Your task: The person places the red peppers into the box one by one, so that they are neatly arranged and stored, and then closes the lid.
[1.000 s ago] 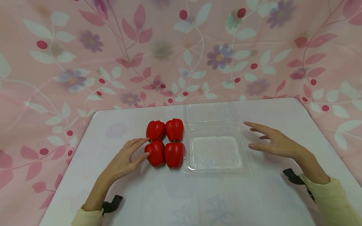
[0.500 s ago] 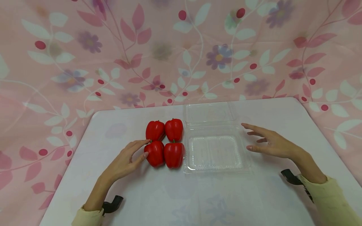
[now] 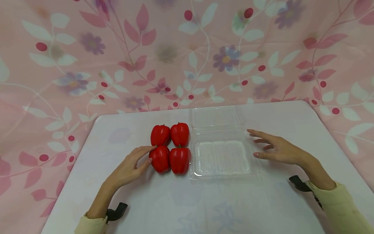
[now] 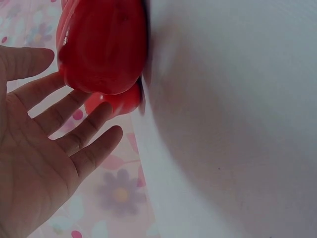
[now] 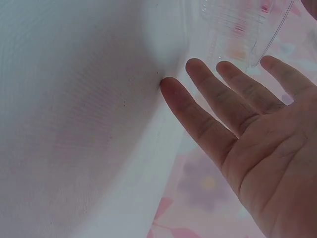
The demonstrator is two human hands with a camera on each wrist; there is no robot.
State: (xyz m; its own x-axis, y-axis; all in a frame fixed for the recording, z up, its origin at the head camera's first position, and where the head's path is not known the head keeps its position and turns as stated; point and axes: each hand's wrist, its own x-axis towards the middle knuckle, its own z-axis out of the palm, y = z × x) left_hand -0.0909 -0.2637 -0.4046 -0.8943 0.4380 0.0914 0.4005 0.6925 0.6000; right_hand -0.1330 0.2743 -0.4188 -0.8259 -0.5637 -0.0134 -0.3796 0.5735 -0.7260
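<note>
I see L hand [image 3: 130, 166] loosely spread by the 7 o'clock pepper [image 3: 159, 159] of 4, no grip, can't tell abt contact. R hand [image 3: 281, 150] spread, holding nothing, at the box's [image 3: 223, 159] 3 o'clock.

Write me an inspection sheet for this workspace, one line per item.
Surface: white tabletop with faint printed patterns.
Job's things: four red peppers, two by two, left of a clear plastic container with its lid folded back.
Clutter: nothing seen.
Left hand: fingers extended at the front-left pepper; contact unclear.
Right hand: fingers extended beside the container's right side, holding nothing.
Cables: nothing seen.
Surroundings: pink floral cloth behind the table.
</note>
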